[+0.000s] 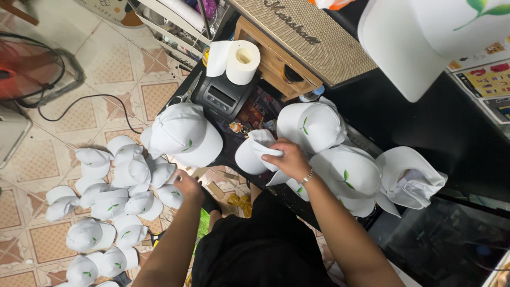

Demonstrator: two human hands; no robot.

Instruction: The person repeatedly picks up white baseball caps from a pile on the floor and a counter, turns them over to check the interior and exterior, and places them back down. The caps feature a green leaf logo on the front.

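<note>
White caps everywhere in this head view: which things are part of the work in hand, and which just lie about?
In hand:
- white fabric cap, gripped by right hand
- white cap pile on floor, by left hand
- white caps on black table

Lying about:
- white paper roll
- black printer
- red fan

a white cap (256, 152), crumpled and turned partly inside out, is gripped under the right hand (291, 158) on the dark table edge. a second white cap (181, 133) with a small green leaf mark is lifted above the left hand (187, 186), brim pointing right. more white leaf-marked caps (340, 170) are stacked just right of the right hand.
</note>
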